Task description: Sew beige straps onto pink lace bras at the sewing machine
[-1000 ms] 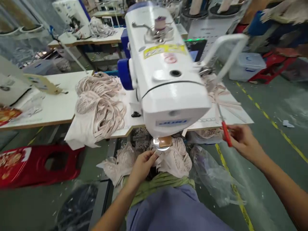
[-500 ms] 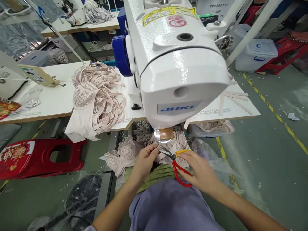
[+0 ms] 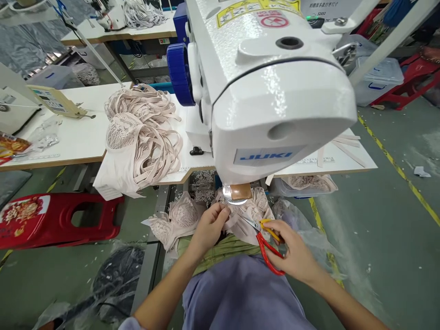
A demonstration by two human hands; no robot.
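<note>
In my right hand is a pair of scissors with one red and one yellow handle loop, its blades pointing up and left. My left hand is closed in a pinch on the edge of a beige lace bra, just below the sewing machine's head. The exact bit between its fingertips is too small to make out. Another part of the beige lace garments lies left of my left hand, over green cloth on my lap.
A white sewing machine fills the upper middle, close above my hands. A pile of beige bras overhangs the white table's front edge. Beneath the right side sits a plastic bin. A red stool stands left.
My right hand has drawn the scissors right and slightly down, away from my left hand. The blades have come closer together. My left hand stays pinched near the same spot.
</note>
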